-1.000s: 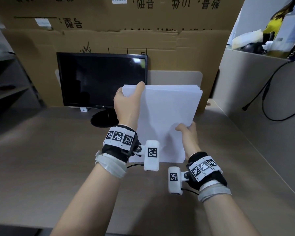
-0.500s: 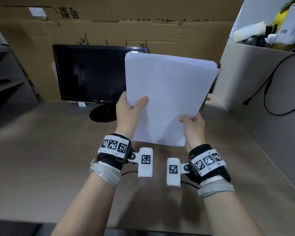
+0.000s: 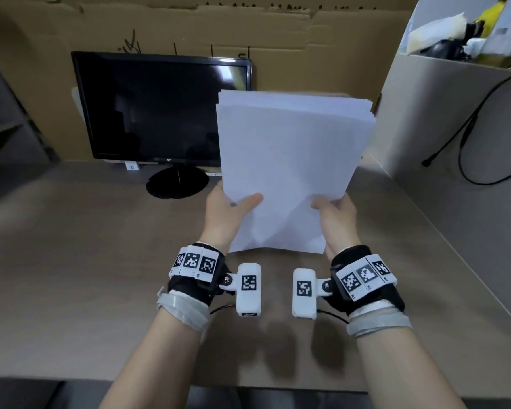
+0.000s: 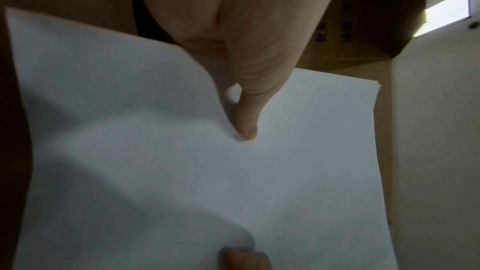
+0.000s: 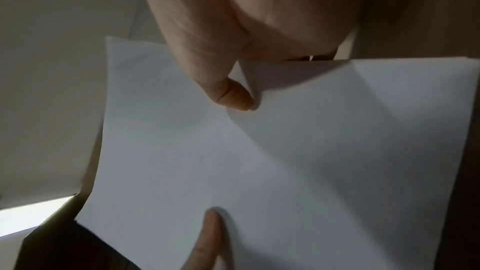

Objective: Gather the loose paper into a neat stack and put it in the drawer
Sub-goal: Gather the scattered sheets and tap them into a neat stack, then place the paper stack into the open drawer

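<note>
A stack of white paper [image 3: 289,160] stands nearly upright above the desk, its top edges slightly fanned. My left hand [image 3: 230,211] grips its left side, thumb on the front sheet. My right hand [image 3: 334,214] grips the right side, thumb likewise on the front. The left wrist view shows my left thumb pressing the paper [image 4: 182,161]; the right wrist view shows my right thumb pinching the paper [image 5: 285,151], which creases there. The stack's bottom edge hangs close to the desk [image 3: 71,261]. No drawer is in view.
A black monitor [image 3: 160,110] on a round stand sits behind the paper at the left. Cardboard [image 3: 307,33] lines the back. A grey partition [image 3: 443,137] with a black cable stands at the right. A dark shelf is at the far left.
The stack has come back down from its raised position of half a second ago. Both hands have slid down to its lower sides.
</note>
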A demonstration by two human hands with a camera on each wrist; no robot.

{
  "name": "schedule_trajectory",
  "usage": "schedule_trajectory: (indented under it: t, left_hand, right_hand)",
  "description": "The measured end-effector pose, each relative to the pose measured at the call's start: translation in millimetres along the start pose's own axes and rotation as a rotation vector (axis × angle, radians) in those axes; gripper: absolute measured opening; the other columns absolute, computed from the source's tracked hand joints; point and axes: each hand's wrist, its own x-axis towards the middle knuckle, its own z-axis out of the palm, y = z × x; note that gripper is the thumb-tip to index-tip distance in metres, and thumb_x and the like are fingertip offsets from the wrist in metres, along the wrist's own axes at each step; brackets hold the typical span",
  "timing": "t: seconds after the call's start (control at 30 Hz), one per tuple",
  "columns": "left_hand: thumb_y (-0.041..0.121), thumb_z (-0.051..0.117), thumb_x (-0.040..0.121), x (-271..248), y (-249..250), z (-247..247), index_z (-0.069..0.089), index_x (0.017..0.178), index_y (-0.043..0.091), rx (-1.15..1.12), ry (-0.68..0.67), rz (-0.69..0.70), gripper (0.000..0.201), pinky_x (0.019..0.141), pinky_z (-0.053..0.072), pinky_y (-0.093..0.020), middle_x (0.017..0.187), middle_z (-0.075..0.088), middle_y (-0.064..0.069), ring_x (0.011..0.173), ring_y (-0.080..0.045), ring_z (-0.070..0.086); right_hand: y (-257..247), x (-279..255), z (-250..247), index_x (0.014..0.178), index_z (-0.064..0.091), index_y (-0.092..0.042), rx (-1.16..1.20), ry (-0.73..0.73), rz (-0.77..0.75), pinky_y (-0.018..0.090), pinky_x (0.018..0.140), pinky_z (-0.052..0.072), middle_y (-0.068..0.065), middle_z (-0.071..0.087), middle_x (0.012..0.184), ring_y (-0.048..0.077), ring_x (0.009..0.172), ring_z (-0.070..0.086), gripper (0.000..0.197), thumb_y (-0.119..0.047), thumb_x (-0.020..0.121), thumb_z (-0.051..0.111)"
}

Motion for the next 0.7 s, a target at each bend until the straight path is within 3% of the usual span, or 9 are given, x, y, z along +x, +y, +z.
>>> schedule_trajectory:
  t: [0.1,0.17,0.23,0.3,0.37,0.57,0.7]
  left_hand:
    - [0.005,0.083,0.082,-6,-29,0,0.071,0.109,0.015,0.056,-0.025,-0.11,0.031,0.086,0.059,-0.027,0.101,0.076,0.004,0.096,-0.014,0.075]
    - [0.007,0.082,0.084,-6,-39,0,0.07,0.115,0.008,0.079,-0.022,-0.144,0.032,0.08,0.058,-0.02,0.102,0.075,0.003,0.099,-0.019,0.073]
    - [0.009,0.08,0.086,-6,-39,2,0.067,0.119,0.005,0.078,-0.02,-0.151,0.035,0.082,0.058,-0.021,0.103,0.075,0.003,0.099,-0.017,0.072]
    - [0.011,0.079,0.087,-10,-33,5,0.065,0.122,0.005,0.061,-0.012,-0.154,0.038,0.09,0.059,-0.031,0.108,0.076,0.0,0.102,-0.017,0.073]
    - [0.014,0.08,0.087,-17,-23,9,0.065,0.123,0.007,0.036,-0.024,-0.146,0.039,0.09,0.059,-0.034,0.111,0.076,-0.001,0.102,-0.018,0.074]
    - [0.014,0.081,0.086,-59,-4,27,0.069,0.117,0.008,-0.08,-0.167,-0.195,0.034,0.078,0.06,-0.028,0.109,0.078,-0.001,0.095,-0.016,0.076]
    - [0.017,0.071,0.095,-107,-5,62,0.065,0.126,0.01,-0.219,-0.263,-0.266,0.032,0.09,0.059,-0.039,0.116,0.076,-0.003,0.105,-0.022,0.074]
  right_hand:
    - [28,1,-5,0.11,0.061,0.002,-0.151,-0.017,0.125,0.019,0.062,0.045,0.002,0.062,0.09,0.015,0.079,0.057,0.026,0.005,0.085,0.056]
    - [42,4,-8,0.114,0.062,0.002,-0.246,-0.049,0.196,0.024,0.073,0.042,0.006,0.063,0.101,0.019,0.091,0.056,0.026,0.001,0.088,0.058]
    - [46,3,-11,0.119,0.061,0.001,-0.3,-0.068,0.209,0.027,0.081,0.042,0.008,0.067,0.11,0.023,0.101,0.061,0.031,-0.002,0.088,0.061]
    - [44,2,-16,0.119,0.06,-0.001,-0.293,-0.08,0.181,0.03,0.083,0.049,0.008,0.069,0.111,0.024,0.104,0.065,0.033,0.002,0.086,0.061]
    - [33,-7,-27,0.113,0.061,-0.008,-0.266,-0.07,0.124,0.029,0.082,0.052,0.004,0.07,0.107,0.019,0.097,0.066,0.028,0.003,0.087,0.06]
    - [-1,-56,-85,0.103,0.067,-0.023,-0.206,-0.017,-0.011,0.016,0.068,0.055,-0.009,0.073,0.097,0.005,0.081,0.068,0.024,-0.002,0.092,0.062]
    - [-16,-95,-135,0.1,0.069,-0.024,-0.215,0.062,-0.039,0.013,0.064,0.055,-0.009,0.074,0.094,0.007,0.079,0.068,0.024,-0.003,0.092,0.063]
